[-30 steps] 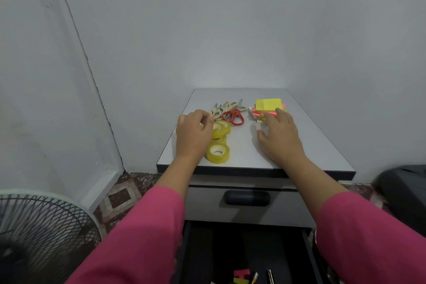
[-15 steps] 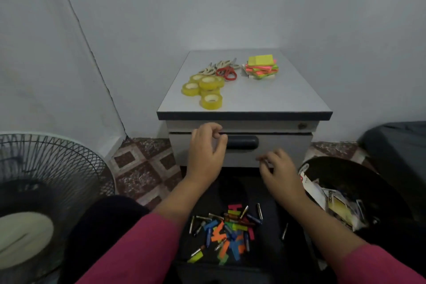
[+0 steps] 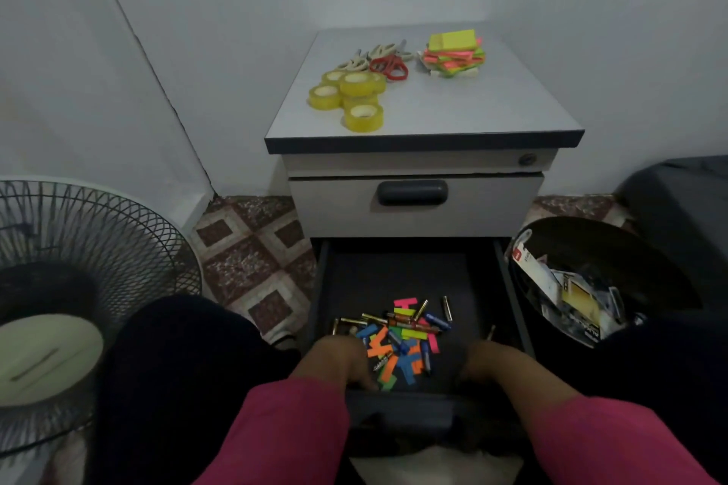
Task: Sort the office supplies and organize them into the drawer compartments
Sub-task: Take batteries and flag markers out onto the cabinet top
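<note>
- Two hands down in the open lower drawer (image 3: 398, 276) right now: your left hand (image 3: 342, 358) sits at the near-left edge of the loose pile (image 3: 398, 339) of coloured bits and small metal-tipped pieces, your right hand (image 3: 486, 360) at the near-right, apart from the pile.
- Honestly can't tell if either hand is gripping anything. The fingertips curl down by the drawer's front wall and it's too dark to read.
- Rest of the supplies are up on the cabinet top (image 3: 512, 106): yellow tape rolls (image 3: 350, 94) bunched together, scissors (image 3: 388, 61) just behind them, and the sticky notes (image 3: 453, 53) stacked off to the right.
- No dividers visible in that drawer from here, so my guess is stuff just slides back together if you drop it in loose.
- That pile is a tangle. Scoop it with the left hand and the little pieces will probably scatter toward the dark back, where you'd lose them.
- One stray piece (image 3: 490, 332) lies near the right wall, easy to miss or knock.
- The trash bin (image 3: 591, 240) sits right beside the drawer, so a careless flick right could send something in there.
- Sticky note stack looks messy and fanned, so grab it whole or it'll likely shed.
</note>
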The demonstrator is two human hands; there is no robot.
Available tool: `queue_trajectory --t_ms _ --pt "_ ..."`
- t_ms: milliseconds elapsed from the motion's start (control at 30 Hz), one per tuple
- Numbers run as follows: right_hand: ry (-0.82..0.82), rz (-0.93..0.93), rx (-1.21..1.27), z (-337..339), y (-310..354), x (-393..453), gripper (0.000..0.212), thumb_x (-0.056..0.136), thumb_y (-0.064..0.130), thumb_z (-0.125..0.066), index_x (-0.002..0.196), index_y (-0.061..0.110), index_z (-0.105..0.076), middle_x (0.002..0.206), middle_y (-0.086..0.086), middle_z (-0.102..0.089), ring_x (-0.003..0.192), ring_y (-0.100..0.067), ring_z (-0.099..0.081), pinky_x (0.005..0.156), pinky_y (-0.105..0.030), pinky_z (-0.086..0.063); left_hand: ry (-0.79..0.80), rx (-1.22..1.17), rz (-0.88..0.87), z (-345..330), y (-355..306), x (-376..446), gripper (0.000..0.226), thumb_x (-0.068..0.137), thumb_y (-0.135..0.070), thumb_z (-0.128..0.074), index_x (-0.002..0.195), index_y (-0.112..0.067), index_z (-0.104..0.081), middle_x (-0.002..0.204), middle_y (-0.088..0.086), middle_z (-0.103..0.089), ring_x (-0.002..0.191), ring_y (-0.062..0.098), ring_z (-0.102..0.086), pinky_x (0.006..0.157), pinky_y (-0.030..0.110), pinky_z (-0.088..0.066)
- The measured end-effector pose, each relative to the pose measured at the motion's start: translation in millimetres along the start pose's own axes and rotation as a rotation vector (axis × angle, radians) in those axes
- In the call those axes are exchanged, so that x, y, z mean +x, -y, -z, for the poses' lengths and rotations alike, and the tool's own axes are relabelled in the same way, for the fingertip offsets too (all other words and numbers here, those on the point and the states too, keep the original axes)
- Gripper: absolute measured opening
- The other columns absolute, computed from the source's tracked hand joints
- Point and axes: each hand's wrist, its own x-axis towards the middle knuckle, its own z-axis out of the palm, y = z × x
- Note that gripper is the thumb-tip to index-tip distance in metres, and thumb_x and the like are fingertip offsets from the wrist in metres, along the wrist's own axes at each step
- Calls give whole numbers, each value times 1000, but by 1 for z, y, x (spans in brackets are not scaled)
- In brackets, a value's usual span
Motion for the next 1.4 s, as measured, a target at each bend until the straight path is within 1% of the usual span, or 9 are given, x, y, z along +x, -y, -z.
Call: queue_trajectory --t_ms 333,700,867,1000,1033,1100,1167,1267,1400 --pt "88 23 -51 -8 20 5 46 96 27 -51 138 9 -45 141 -10 -47 128 -24 -46 103 -32 -37 -41 74 117 -13 -35 6 63 97 -44 -46 148 -13 -28 151 10 -31 138 32 -30 111 47 -29" --pt "65 200 216 -10 19 16 32 89 22 -64 119 16 -67 125 -1 -62 116 -17 -56 102 -30 -43 -147 97 59 -22 -49 24 45 92 -31 -59 132 -12 -49 132 6 -53 121 24 -51 94 36 -43" --pt "-81 189 361 -2 12 20 23 84 17 -70 106 14 -73 112 0 -67 107 -13 -59 93 -23 -44 -231 -86 39 -17 -40 22 47 84 -38 -69 121 -13 -56 122 5 -59 113 23 -56 89 33 -46" --pt "-298 35 447 8 3 21 17 90 21 -61 100 13 -72 102 -4 -65 95 -16 -60 84 -28 -49 -277 -303 43 -1 -30 26 44 80 -53 -68 92 -12 -59 86 1 -60 90 19 -61 76 30 -47" --pt "-384 -31 427 10 0 20 20 91 21 -58 105 12 -69 107 -7 -64 98 -20 -60 85 -31 -50 -324 -339 54 3 -27 26 42 83 -52 -65 90 -11 -58 86 3 -60 88 20 -61 74 31 -48" --pt "-522 -157 298 11 -4 18 32 91 19 -55 121 8 -56 125 -14 -50 113 -29 -51 92 -38 -47 -464 -391 112 7 -22 26 35 90 -37 -61 109 -8 -57 106 9 -60 98 23 -59 77 36 -50" --pt "-529 -210 195 7 -5 19 45 91 20 -55 133 10 -41 134 -15 -34 123 -32 -40 96 -40 -44 -564 -357 143 6 -16 27 39 91 -15 -57 128 -10 -46 127 13 -47 113 28 -50 84 37 -49" --pt "-430 -215 132 -2 3 22 55 91 27 -58 138 18 -33 137 -15 -26 124 -32 -34 95 -39 -45 -475 -262 170 -2 -9 30 54 90 -7 -57 139 -12 -37 141 14 -32 126 31 -37 95 38 -45" --pt "-416 -178 -23 -7 5 23 53 94 14 -50 144 20 -31 142 -16 -24 127 -33 -31 95 -35 -45 -473 -193 168 -7 -10 34 46 91 -7 -56 136 -9 -42 139 15 -33 125 30 -37 98 36 -44"
